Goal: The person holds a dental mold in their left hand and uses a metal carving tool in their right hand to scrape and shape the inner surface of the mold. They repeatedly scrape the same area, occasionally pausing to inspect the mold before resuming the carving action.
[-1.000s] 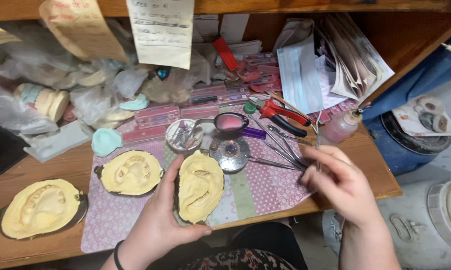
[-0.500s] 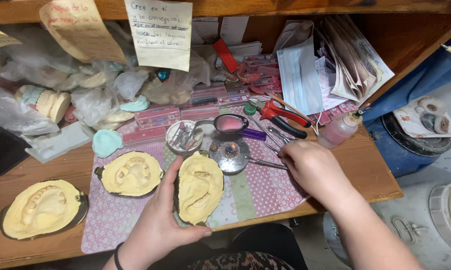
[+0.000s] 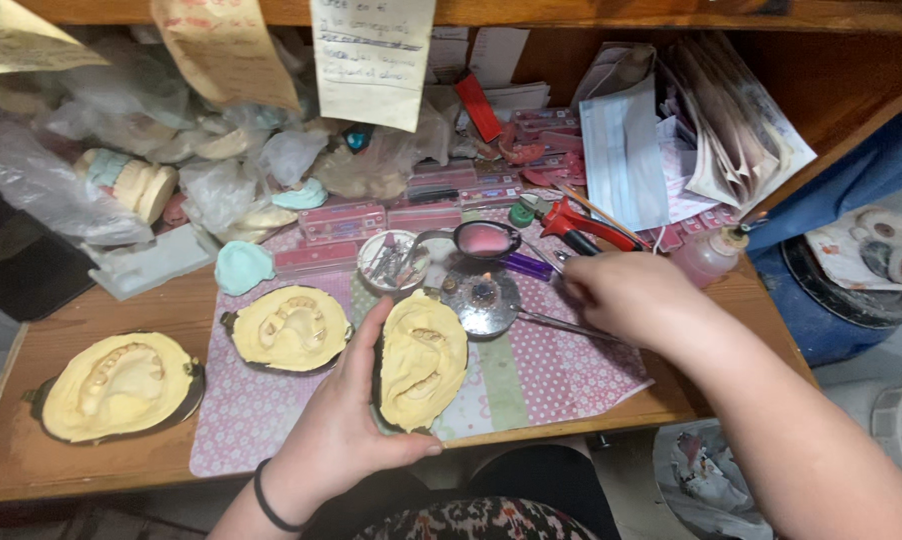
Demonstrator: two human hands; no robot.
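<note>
yellow dental mould point(image 3: 423, 360) cupped in left hand point(image 3: 346, 430) grip, right hand point(image 3: 626, 295) apart.

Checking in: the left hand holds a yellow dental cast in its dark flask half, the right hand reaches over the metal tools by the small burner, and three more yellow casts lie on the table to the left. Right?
Not quite. The head view shows two more yellow casts, not three: one on the dotted mat and one on the bare wooden table. The rest holds: the left hand holds a yellow cast, and the right hand reaches over the metal tools by the burner.
</note>
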